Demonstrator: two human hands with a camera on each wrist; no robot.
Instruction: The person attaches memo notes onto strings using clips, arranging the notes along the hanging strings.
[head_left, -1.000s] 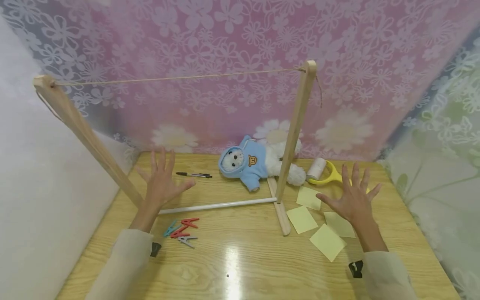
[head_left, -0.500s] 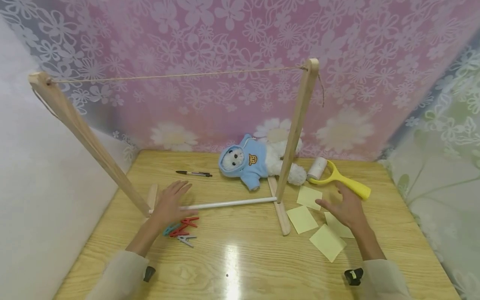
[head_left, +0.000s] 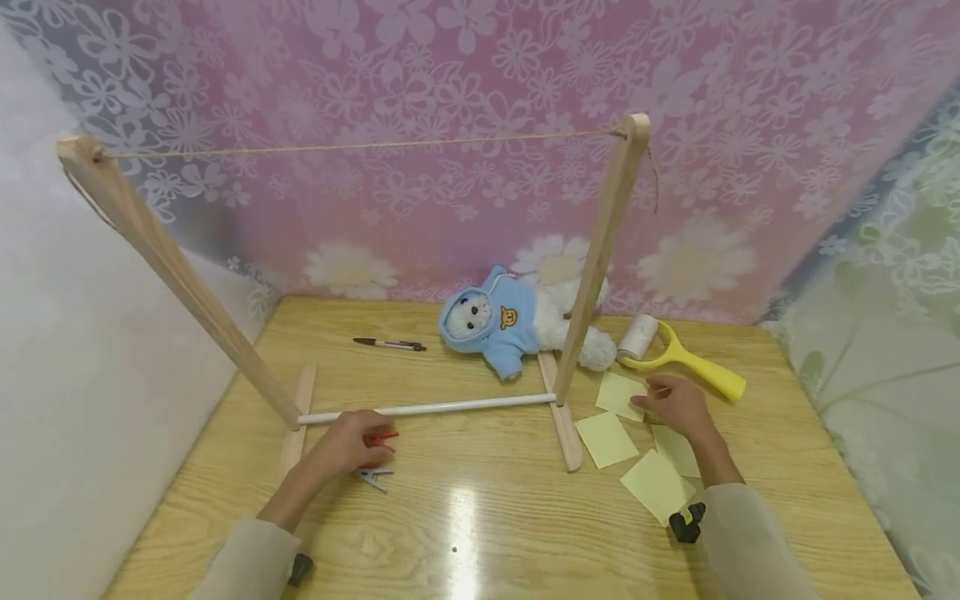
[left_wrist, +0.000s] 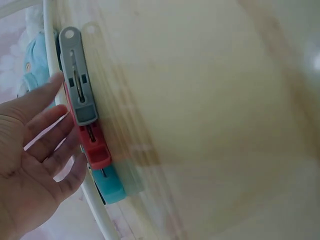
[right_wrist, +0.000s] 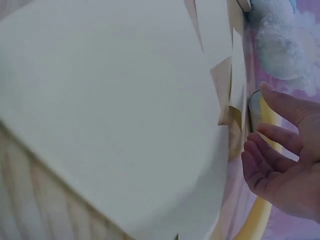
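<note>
My left hand [head_left: 345, 446] reaches in at the small pile of clothespins, its thumb and fingers apart around a red clothespin [head_left: 386, 439]. In the left wrist view those fingers are loosely bent beside a grey clothespin [left_wrist: 79, 80], with red and a teal clothespin [left_wrist: 109, 185] lined up beyond it. My right hand [head_left: 681, 404] hovers by the farthest yellow sticky note [head_left: 618, 394]. Its thumb and fingers are parted with nothing between them in the right wrist view, where a nearer sticky note [right_wrist: 110, 100] fills much of the picture.
A wooden frame [head_left: 603, 250] with a string [head_left: 360, 147] across its top and a white rod [head_left: 465, 406] low down stands over the table. Behind lie a pen [head_left: 388, 343] and a plush toy [head_left: 510, 321] in a blue hoodie. A yellow-handled lint roller [head_left: 697, 367] is at right.
Both hands have come down from spread fingers. The left moved right and nearer to the clothespins; the right moved left towards the far sticky note, its fingers drawing closer together.
</note>
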